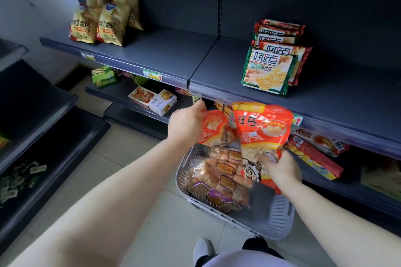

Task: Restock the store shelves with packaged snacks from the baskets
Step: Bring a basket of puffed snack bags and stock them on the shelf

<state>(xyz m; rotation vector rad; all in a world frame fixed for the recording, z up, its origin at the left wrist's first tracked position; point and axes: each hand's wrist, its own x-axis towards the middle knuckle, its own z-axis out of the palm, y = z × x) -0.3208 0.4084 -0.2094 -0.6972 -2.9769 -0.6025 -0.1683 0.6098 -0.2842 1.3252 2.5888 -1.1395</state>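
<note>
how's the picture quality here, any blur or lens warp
Head view: the wide lens bows the shelf edge; the left hand and the orange bag gripped by the right hand are motion-smeared; the green cracker packs look sharp; the side shelves sit in dim shade.

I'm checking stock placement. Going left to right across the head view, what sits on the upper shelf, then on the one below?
Upper shelf: yellow chip bags → green-and-red cracker packs. Below: green box → cookie boxes → red flat packets.

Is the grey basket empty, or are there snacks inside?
Not empty: clear bags of brown snacks lie piled in the basket; only one end shows bare bottom.
</note>
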